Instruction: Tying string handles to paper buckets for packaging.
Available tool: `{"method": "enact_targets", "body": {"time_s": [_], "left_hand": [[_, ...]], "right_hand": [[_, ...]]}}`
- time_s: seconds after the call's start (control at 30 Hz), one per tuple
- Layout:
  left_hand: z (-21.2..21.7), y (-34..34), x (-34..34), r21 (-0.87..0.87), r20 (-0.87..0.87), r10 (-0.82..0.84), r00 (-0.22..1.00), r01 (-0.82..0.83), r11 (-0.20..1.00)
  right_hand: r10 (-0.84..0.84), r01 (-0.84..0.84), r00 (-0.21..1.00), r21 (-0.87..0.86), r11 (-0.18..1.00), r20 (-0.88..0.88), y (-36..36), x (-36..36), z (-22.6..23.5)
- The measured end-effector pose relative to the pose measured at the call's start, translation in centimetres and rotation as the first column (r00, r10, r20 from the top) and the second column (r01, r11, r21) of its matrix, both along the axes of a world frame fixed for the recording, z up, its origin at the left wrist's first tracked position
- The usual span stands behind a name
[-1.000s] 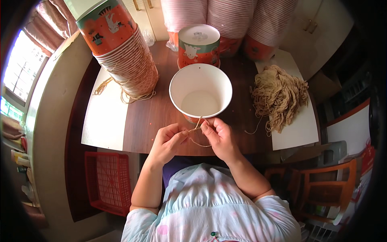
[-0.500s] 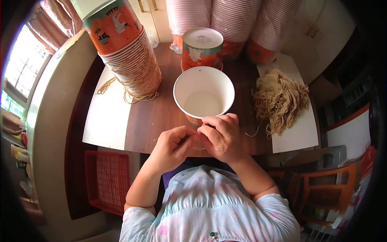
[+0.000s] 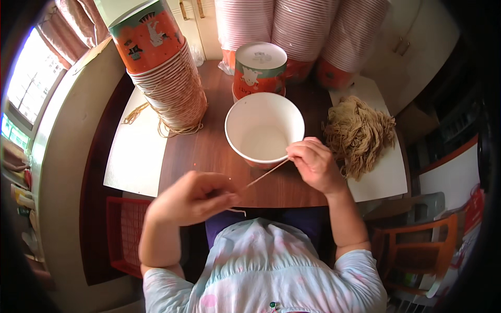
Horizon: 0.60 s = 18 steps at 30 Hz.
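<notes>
A white paper bowl (image 3: 264, 128) with an orange outside stands open on the brown table (image 3: 203, 151) in front of me. A thin tan string (image 3: 263, 175) runs taut from the bowl's near rim between my hands. My right hand (image 3: 313, 163) pinches one end beside the rim. My left hand (image 3: 190, 198) grips the other end near the table's front edge, pulled back toward my body.
A tilted stack of orange-and-white bowls (image 3: 164, 73) lies at the back left, with loose string (image 3: 156, 122) beneath it. One upturned bowl (image 3: 259, 68) stands behind the open one. More stacks (image 3: 297, 31) line the back. A heap of tan strings (image 3: 357, 133) lies at right.
My hands were close together at the bowl's near rim. They have drawn apart, the left hand moving left and toward me, and the string now stretches taut between them.
</notes>
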State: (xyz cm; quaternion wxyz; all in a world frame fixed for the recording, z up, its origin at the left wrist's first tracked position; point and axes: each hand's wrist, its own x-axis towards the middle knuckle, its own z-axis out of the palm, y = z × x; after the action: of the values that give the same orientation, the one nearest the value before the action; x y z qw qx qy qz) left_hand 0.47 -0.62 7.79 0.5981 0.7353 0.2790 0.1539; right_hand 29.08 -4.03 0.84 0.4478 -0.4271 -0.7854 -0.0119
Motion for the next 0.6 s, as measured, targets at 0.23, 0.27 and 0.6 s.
{"method": "enact_targets", "body": {"time_s": [0.23,0.27,0.6], "left_hand": [[2.5,4.1,-6.4,0.042,-0.202,0.206,0.957,-0.202,0.978],[2.6,4.2,-6.2,0.085,-0.174,0.229,0.958,-0.217,0.973],[5.3,5.5,6.3,0.296,-0.088,0.044,0.995,-0.016,0.955]], "right_hand": [[0.127,-0.114,0.991,-0.272,0.956,0.030,-1.5,5.2,1.9],[0.119,-0.101,0.993,-0.357,0.928,0.027,-1.8,5.3,2.3],[0.131,-0.652,0.713,-0.582,0.487,-0.689,1.6,-3.1,8.8]]}}
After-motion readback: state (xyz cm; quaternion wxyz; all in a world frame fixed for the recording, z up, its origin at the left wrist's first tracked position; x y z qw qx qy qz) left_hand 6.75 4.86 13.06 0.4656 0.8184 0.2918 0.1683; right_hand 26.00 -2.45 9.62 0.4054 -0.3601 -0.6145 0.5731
